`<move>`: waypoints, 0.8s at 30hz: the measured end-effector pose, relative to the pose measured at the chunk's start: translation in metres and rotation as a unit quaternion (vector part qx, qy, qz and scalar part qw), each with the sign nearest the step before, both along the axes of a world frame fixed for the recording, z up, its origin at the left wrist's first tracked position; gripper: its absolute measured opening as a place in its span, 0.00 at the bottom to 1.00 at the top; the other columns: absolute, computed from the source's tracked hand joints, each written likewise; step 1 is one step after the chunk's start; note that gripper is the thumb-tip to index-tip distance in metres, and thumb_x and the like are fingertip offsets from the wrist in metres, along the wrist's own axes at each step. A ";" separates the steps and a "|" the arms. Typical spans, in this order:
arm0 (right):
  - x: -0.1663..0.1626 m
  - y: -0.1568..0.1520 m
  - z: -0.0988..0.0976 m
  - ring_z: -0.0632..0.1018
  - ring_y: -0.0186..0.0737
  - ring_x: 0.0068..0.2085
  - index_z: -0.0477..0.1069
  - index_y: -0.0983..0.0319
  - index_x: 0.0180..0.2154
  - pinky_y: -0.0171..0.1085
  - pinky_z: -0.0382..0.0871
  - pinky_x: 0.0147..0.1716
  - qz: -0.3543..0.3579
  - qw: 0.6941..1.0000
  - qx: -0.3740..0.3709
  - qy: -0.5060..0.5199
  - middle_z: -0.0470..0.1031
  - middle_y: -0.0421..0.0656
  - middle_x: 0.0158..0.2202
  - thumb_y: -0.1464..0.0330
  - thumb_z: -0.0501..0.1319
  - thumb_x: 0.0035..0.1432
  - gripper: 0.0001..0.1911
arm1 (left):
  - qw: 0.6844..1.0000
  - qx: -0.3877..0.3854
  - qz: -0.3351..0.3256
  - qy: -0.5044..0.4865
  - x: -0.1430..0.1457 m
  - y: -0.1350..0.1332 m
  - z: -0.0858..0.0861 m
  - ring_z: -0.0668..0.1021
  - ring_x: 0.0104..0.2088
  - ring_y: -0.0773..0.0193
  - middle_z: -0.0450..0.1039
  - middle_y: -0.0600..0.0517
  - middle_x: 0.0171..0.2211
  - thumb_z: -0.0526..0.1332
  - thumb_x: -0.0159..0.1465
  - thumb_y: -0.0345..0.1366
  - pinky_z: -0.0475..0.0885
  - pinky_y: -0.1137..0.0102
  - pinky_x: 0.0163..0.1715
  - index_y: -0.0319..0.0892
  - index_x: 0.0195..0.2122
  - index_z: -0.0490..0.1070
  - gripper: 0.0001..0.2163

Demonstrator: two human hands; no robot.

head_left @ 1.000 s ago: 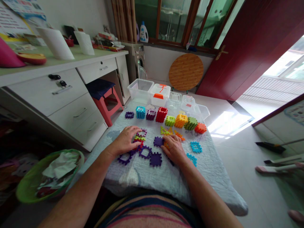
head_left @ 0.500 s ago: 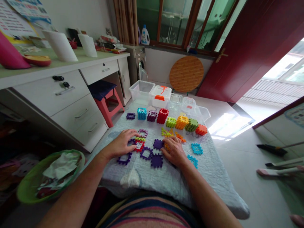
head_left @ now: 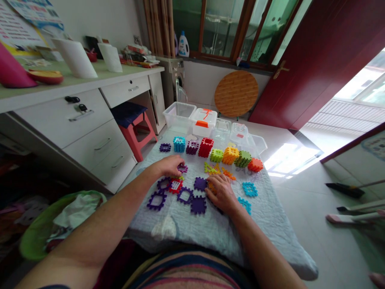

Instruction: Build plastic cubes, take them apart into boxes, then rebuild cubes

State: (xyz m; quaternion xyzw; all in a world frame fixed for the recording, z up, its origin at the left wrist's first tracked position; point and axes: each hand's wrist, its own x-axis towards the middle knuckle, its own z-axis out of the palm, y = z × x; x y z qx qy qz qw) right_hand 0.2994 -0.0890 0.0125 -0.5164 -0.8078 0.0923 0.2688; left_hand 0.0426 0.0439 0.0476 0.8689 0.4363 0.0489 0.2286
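Note:
My left hand (head_left: pixel 172 165) reaches to the light-purple interlocking tile (head_left: pixel 183 169), its fingers closed on the tile's edge. Just in front of that hand lie a red tile with a white lattice (head_left: pixel 175 185) and a partly covered lime tile. Dark-purple frame tiles (head_left: pixel 157 200) are spread around them, and two solid purple tiles (head_left: pixel 199 204) sit in the middle. My right hand (head_left: pixel 221 191) rests palm down, fingers loosely stretched, partly covering an orange tile (head_left: pixel 211 187). Beyond its fingertips are loose yellow-green (head_left: pixel 212 168) and orange pieces (head_left: pixel 228 174).
Across the cloth-covered table (head_left: pixel 177 224) runs a row of stacked tiles, including a red stack (head_left: pixel 206 147) and a yellow one (head_left: pixel 230 155). Clear plastic boxes (head_left: pixel 179 115) stand behind. Blue tiles (head_left: pixel 250 189) lie at the right. A green basket (head_left: pixel 27 241) stands left of the table.
My left hand has moved away from me, from beside the red tile to the light-purple tile, uncovering the dark-purple frame near the red one. My right hand has stayed almost still.

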 end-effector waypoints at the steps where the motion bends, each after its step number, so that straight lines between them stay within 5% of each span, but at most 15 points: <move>1: 0.000 0.000 0.001 0.72 0.50 0.49 0.72 0.57 0.46 0.50 0.63 0.51 0.000 1.000 -0.001 0.001 0.77 0.47 0.47 0.67 0.61 0.59 0.12 | 1.000 -0.004 0.000 0.001 0.000 0.002 0.000 0.76 0.35 0.53 0.75 0.49 0.33 0.68 0.42 0.36 0.68 0.67 0.35 0.42 0.32 0.78 0.14; 10: -0.001 0.000 -0.001 0.72 0.50 0.49 0.72 0.58 0.45 0.50 0.62 0.51 -0.002 1.000 0.000 0.000 0.77 0.47 0.46 0.67 0.61 0.60 0.11 | 0.998 -0.064 -0.009 -0.005 -0.006 0.016 -0.001 0.75 0.35 0.57 0.74 0.51 0.34 0.74 0.36 0.46 0.68 0.71 0.33 0.43 0.36 0.77 0.25; 20: -0.002 -0.001 0.003 0.69 0.51 0.52 0.72 0.57 0.45 0.51 0.58 0.55 0.017 1.000 0.006 -0.014 0.78 0.44 0.47 0.69 0.61 0.58 0.11 | 0.988 0.044 -0.055 0.137 0.009 -0.001 0.009 0.77 0.41 0.54 0.77 0.45 0.41 0.68 0.50 0.43 0.70 0.69 0.39 0.39 0.43 0.78 0.21; 24: -0.003 -0.002 0.004 0.68 0.51 0.52 0.73 0.57 0.45 0.52 0.58 0.55 0.023 1.000 0.005 -0.013 0.78 0.44 0.47 0.70 0.61 0.58 0.12 | 0.989 0.084 -0.050 0.111 0.011 -0.008 0.016 0.78 0.41 0.55 0.77 0.45 0.41 0.66 0.53 0.44 0.71 0.68 0.41 0.38 0.44 0.78 0.20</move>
